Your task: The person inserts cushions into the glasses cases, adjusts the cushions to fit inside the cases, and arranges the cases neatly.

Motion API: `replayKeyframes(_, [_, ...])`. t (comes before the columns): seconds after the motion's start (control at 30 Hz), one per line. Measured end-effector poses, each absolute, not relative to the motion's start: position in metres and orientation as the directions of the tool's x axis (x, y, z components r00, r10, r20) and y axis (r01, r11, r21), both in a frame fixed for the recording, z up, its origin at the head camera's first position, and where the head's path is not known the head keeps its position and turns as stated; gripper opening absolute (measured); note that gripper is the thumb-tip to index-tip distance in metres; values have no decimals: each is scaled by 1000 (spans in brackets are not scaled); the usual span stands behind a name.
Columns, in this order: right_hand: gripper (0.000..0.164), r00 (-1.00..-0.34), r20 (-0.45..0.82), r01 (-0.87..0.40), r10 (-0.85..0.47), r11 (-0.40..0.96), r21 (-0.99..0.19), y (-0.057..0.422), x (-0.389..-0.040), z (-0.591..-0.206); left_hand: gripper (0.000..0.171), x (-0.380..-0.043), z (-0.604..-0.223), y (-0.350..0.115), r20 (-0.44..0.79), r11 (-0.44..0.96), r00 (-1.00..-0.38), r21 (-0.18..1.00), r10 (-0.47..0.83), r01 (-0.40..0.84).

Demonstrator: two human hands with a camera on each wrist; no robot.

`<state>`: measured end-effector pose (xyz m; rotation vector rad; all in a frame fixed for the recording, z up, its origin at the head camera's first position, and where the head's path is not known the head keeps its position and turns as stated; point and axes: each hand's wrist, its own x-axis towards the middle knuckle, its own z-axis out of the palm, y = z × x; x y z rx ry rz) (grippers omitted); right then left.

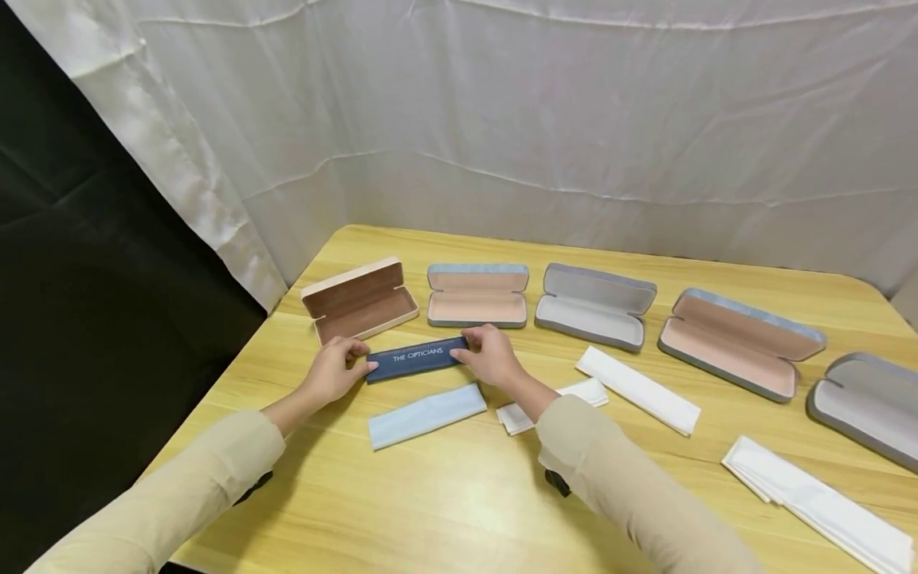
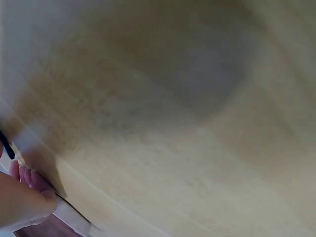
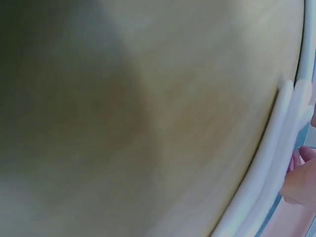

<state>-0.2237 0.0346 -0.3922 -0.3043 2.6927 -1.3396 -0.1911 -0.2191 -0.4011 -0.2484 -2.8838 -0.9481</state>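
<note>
A dark blue folded cloth lettered "THE OPTICIANS" stretches between the two hands in the head view. My left hand pinches its left end, thumb on top. At the other end, my right hand pinches the upper right corner between thumb and fingers. Just behind the cloth stand an open cream glasses case with brown lining and an open blue glasses case lined in pink. Nearer the body lies a folded light blue cloth. Both wrist views mostly show blurred tabletop, with the left hand and right hand at their edges.
Further right stand open glasses cases: a grey one, a pink-lined one and another grey one. Folded white cloths lie before them, one slanting, one partly under the right forearm, one at the right.
</note>
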Motion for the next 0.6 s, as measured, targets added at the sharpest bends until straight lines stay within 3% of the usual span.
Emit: replayKeyframes(0.6, [14,-967,-163,-53,-197,779,-625,24,-246,-382,22,-200,-390,-213,-8,815,-997,576,81,61])
